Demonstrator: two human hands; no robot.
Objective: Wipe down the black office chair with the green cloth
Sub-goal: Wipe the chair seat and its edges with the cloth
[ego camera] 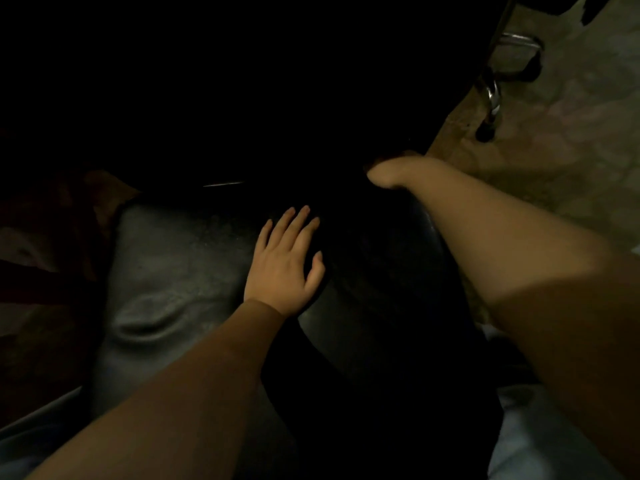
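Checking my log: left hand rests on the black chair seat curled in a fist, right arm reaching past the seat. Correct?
No fist: head view shows the left hand flat, fingers straight, on the chair seat. The right arm does reach past it.

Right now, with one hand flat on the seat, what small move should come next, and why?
Probably draw the right hand back into the light: its fingers are hidden in shadow and no green cloth shows. The left hand lies flat on the black office chair, seemingly steadying it.
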